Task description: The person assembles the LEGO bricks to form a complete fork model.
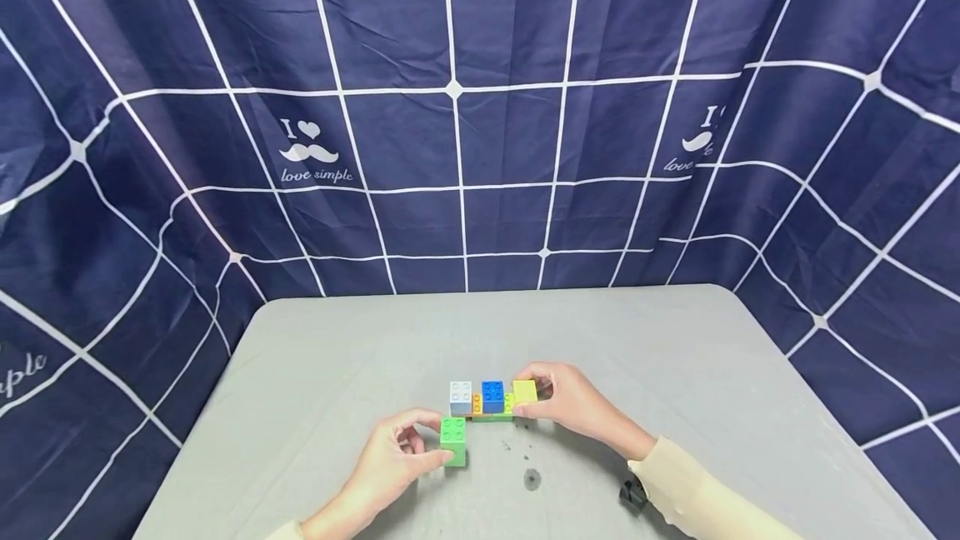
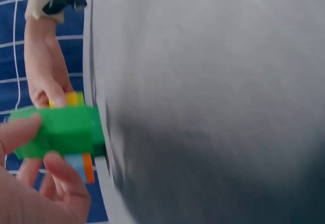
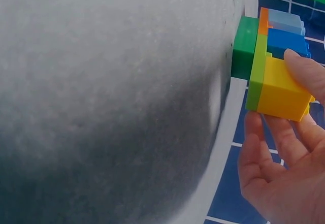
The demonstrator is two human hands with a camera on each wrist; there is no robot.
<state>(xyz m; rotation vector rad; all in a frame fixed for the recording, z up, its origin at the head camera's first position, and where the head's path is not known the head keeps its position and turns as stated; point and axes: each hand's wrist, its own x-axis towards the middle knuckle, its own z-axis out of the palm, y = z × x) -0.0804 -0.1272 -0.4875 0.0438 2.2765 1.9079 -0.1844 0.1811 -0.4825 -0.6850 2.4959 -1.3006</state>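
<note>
In the head view my left hand (image 1: 386, 452) grips a bright green building brick (image 1: 453, 442) between thumb and fingers, just left and in front of a small brick build. My right hand (image 1: 570, 402) pinches a yellow brick (image 3: 283, 88) at the build's right end. The right wrist view shows the yellow brick against a lime-green plate (image 3: 256, 76), beside a blue brick (image 3: 284, 42). Past that are a light blue brick (image 3: 284, 21) and an orange plate (image 3: 263, 22). Beneath the plates is a dark green brick (image 3: 245, 46). My left thumb overlaps the green brick (image 2: 66, 131) in the left wrist view.
The build stands on a grey table (image 1: 360, 348). A small black object (image 1: 633, 495) shows by my right sleeve, and a dark round spot (image 1: 532, 479) marks the tabletop in front. A navy curtain (image 1: 510, 140) with white lines surrounds the back and sides.
</note>
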